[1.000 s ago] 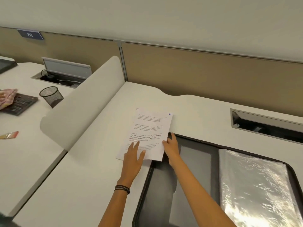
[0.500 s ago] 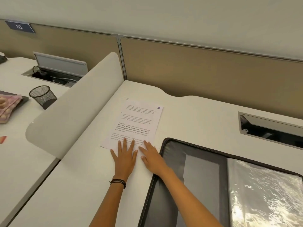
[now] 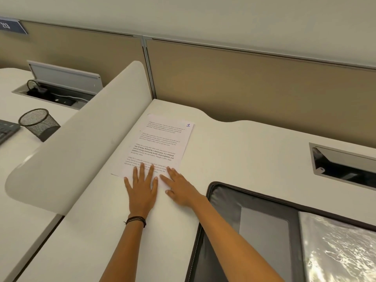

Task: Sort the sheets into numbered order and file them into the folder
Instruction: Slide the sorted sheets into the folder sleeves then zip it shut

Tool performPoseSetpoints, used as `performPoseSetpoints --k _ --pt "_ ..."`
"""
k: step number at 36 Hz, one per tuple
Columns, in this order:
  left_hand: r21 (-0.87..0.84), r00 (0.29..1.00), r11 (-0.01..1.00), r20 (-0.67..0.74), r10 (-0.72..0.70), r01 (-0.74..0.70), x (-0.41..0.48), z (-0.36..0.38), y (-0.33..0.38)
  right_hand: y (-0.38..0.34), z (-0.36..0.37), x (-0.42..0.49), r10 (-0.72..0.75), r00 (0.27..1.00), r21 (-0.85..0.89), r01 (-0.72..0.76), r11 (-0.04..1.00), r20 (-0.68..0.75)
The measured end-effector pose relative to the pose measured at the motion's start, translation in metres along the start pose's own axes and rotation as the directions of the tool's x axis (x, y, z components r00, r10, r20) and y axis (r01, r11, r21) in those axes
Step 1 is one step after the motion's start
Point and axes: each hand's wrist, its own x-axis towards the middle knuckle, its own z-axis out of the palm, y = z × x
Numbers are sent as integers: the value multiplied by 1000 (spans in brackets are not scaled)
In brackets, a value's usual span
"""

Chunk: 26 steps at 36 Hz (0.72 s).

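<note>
Ahead, sheets (image 3: 160, 147) lying lengthwise away; left hand (image 3: 141, 189) and right hand (image 3: 181, 190) flat on near end, gripping nothing; folder (image 3: 223, 210) rightward.

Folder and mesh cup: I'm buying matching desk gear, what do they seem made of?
Folder: dark matte fabric or faux leather, judging by its stitched edge; its sleeve is glossy clear plastic, showing glare. Mesh cup: black wire mesh, probably metal.
</note>
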Motion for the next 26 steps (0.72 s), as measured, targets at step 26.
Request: performPoseSetpoints --k 26 --pt "-201 992 972 -50 117 -125 -71 1 -3 42 26 -201 182 883 244 -79 967 -433"
